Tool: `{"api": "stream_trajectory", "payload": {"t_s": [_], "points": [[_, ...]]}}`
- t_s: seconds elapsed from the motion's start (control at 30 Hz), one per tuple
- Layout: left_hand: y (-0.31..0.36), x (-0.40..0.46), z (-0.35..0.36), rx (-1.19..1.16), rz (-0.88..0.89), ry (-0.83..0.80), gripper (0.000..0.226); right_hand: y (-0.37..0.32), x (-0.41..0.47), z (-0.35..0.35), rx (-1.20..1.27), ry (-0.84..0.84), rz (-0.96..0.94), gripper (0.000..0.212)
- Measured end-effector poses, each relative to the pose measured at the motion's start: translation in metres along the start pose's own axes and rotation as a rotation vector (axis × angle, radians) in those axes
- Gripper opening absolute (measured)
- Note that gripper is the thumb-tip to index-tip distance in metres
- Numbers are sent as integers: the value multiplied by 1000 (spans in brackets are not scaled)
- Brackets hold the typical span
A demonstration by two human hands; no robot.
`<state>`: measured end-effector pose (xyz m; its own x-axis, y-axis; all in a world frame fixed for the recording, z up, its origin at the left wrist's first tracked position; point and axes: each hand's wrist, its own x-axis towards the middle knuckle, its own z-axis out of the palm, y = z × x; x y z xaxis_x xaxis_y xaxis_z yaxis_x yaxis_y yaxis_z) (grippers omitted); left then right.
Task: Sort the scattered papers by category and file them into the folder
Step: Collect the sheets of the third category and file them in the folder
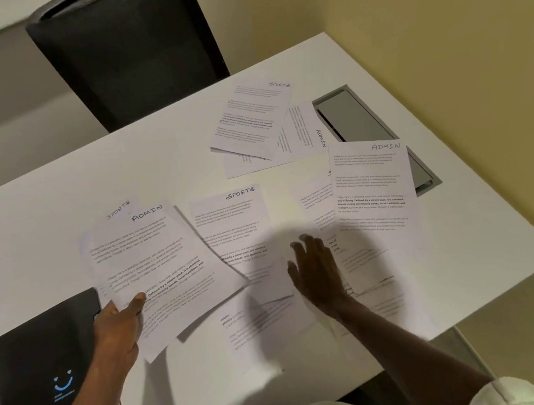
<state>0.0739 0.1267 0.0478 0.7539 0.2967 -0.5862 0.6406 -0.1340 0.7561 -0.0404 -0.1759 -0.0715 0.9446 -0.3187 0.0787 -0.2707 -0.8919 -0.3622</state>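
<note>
While flat, thin rect. sheets (160, 263), glossy folder (46, 370)

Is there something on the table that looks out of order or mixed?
Yes. The stack held by the left hand mixes categories: an ADMIN sheet lies over a SPORTS sheet. At the far side, a SPORTS sheet lies askew across a rotated ADMIN sheet.

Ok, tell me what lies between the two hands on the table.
In the head view, a sheet headed SPORTS lies flat between the left hand, which holds an ADMIN-topped stack, and the open right hand.
</note>
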Motion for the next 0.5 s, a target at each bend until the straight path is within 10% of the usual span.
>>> {"api": "stream_trajectory", "payload": {"t_s": [0.27,0.5], "points": [[-6,0,20,41,33,-73,32,132,43,-65,35,68,1014,77],[-5,-15,61,91,47,-123,29,167,48,-72,79,-100,1126,90]]}}
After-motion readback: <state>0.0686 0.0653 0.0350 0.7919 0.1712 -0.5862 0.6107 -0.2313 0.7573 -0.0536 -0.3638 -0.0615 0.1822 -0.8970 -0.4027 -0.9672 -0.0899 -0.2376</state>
